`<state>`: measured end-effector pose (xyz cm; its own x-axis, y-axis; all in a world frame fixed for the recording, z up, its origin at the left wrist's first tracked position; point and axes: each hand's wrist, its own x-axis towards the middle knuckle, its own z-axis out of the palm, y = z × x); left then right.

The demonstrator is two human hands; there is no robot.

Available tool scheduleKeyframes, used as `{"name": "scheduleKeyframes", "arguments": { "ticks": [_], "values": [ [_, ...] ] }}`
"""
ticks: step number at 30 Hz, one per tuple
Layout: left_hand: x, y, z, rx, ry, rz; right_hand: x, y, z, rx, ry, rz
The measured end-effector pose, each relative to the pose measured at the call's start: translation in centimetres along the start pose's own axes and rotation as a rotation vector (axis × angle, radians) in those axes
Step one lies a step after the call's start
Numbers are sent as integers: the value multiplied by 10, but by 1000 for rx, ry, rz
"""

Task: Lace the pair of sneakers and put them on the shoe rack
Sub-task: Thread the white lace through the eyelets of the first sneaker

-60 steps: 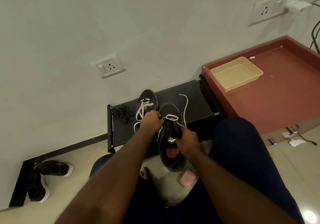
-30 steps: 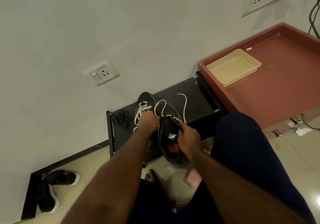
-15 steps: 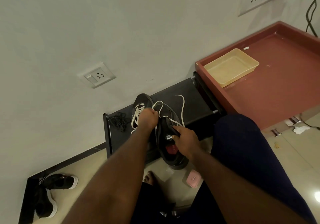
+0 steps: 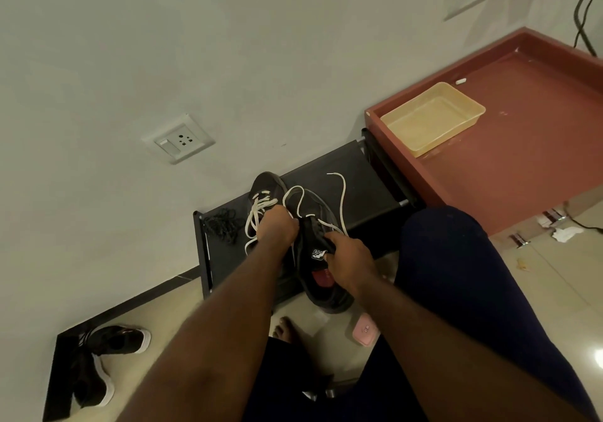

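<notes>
Our left hand is curled tight around the white lace at the front of the near sneaker. Our right hand grips that sneaker by its tongue and side. The sneaker tilts, toe over the front edge of the black shoe rack, heel above the floor. One loose lace end trails across the rack top. The second sneaker sits on the rack just behind our left hand, partly hidden by it. Beside it to the left lies a bundle of black laces. Our knee covers the rack's right front corner. Right of the rack stands a red-brown tabletop carrying a yellow tray. On the floor lie a pink case and, well to the left, another pair of dark shoes.
</notes>
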<state>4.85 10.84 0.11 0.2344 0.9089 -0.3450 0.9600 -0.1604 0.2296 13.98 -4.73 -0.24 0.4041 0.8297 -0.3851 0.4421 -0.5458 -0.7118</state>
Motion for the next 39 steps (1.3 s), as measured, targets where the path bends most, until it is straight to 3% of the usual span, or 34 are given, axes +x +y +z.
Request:
{"name": "scheduleKeyframes", "arguments": {
  "ticks": [5,9,11,13,18,21,24,30,33,36,39],
  "values": [
    [-4,1,-8,-154,96,47,0,0,0,-30,-9,-4],
    [-2,-3,-19,-668,180,-90,-1,-3,1,-53,-35,1],
    [-1,-5,-22,-800,233,-135,-2,-5,5,-93,-41,-3],
    [0,-9,-23,-688,263,-102,-3,-6,6,-135,-35,-1],
    [-7,-8,-15,-318,25,-4,-2,-6,1,-165,-36,-12],
    [-12,-4,-13,-182,-5,41,-4,-5,0,-162,-46,-19],
    [-14,0,-14,-141,27,42,-3,-5,-1,-158,-49,-23],
    [3,12,-27,-273,122,-40,-3,-7,2,-164,-50,-21],
    [-6,17,-31,-121,47,-31,-2,-8,1,-174,-64,-23],
    [-14,12,-21,56,75,20,-3,-6,-1,-169,-71,-25],
    [-12,3,-9,73,54,26,-2,-4,-1,-154,-66,-33]
  ]
}}
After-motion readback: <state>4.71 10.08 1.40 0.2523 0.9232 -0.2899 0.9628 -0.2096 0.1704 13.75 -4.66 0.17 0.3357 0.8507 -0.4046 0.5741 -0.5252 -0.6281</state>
